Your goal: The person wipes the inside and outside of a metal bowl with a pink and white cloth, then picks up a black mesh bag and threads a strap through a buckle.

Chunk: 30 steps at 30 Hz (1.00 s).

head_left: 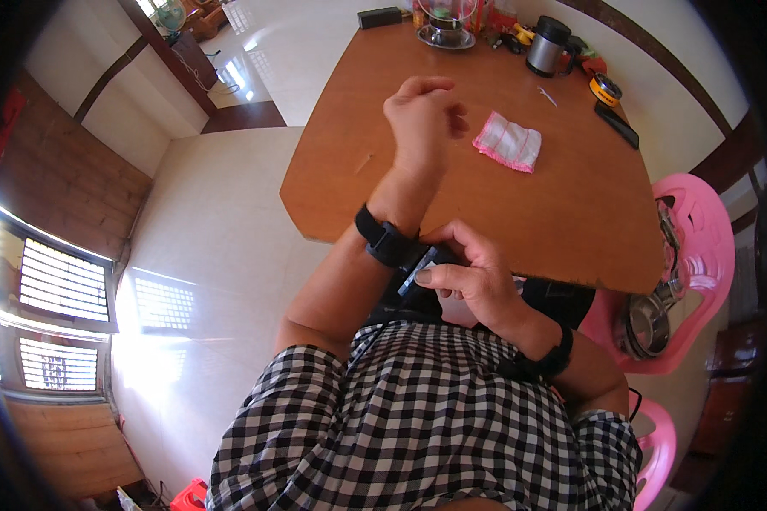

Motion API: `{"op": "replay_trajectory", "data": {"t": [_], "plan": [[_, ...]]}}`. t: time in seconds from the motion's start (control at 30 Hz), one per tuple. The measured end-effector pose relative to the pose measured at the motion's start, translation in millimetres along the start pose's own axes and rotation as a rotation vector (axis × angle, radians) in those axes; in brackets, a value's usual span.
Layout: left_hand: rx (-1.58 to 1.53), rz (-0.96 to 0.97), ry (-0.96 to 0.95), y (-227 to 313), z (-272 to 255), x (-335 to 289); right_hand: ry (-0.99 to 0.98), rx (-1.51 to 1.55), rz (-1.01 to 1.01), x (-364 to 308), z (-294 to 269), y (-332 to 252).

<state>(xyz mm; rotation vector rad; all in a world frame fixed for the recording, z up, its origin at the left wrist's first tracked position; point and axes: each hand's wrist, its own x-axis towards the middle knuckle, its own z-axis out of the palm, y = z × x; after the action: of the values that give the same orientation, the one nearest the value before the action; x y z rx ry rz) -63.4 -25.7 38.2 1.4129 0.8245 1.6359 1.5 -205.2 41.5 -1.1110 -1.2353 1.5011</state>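
A barred window [64, 277] brightens the pale floor [200, 221] at left. Your left hand [424, 111], a black strap [388, 244] around its wrist, is raised over the brown desk [341, 153], fingers half curled and apart. Beside the strap, by the desk's near edge, a small black device [407, 284] sits clamped in your right hand [477, 277]. Rightward, a pink-edged white cloth [510, 143] lies on the desk, a silver mug [543, 58] stands far off, and a pink chair [717, 221] holds a metal pan [649, 325].

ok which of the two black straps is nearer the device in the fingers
The left wrist strap: it sits right by the device held in the right hand. The right wrist strap is clearly farther from it.
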Motion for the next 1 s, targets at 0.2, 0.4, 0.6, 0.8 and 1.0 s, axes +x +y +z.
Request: {"op": "replay_trajectory", "data": {"t": [0.2,0.4,0.6,0.8,1.0], "plan": [[-0.941,-1.005,-0.021,-22.6,-4.2,-4.7,0.026,-0.084,0.023,3.8,-0.4,-3.5],[-1.297,-1.003,-0.035,-29.2,-14.1,1.2,0.065,0.061,-0.029,-0.6,-14.7,9.6],[-1.225,-0.982,0.251,-37.6,-15.8,-0.4,-0.002,0.075,-0.184,4.8,-3.1,18.1],[-0.84,-0.771,0.135,-31.1,-3.1,-24.9,0.065,0.17,-0.077,4.5,-0.7,11.0],[-0.452,-0.421,-0.049,-14.9,-5.9,-16.1,0.043,0.039,-0.009,5.8,-6.5,15.2]]}}
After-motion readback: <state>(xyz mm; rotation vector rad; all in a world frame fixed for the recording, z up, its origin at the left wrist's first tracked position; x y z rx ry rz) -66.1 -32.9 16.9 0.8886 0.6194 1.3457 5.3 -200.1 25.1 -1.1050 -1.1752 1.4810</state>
